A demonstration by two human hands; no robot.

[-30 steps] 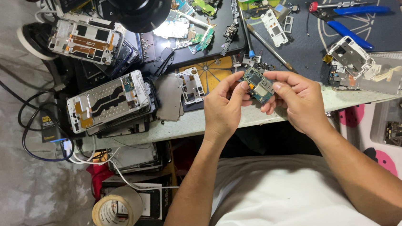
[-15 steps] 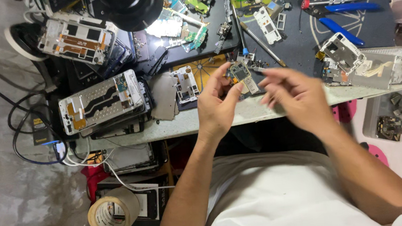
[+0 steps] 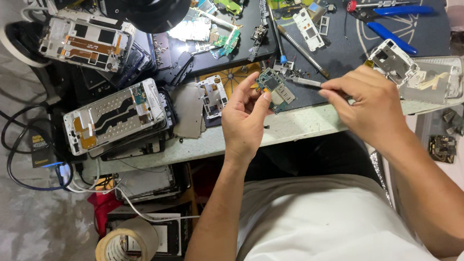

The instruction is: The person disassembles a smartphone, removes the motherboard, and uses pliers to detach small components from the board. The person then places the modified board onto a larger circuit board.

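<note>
- The left hand is partly closed, pinching a small green circuit board between thumb and fingertips; the index finger sticks up beside the board's left edge.
- The board is held just above the front edge of the workbench, tilted, between the two hands.
- The right hand is closed around a thin metal tool, likely tweezers; its tip touches the board's upper right corner.
- Left of the hands lies a stack of opened phone frames, with a second frame further back.
- A dark mat covers the right part of the bench, carrying blue-handled pliers and a white phone shell.
- A black lamp head hangs over the bench's back.
- Below the bench, cables trail on the grey floor, beside a roll of tape.
</note>
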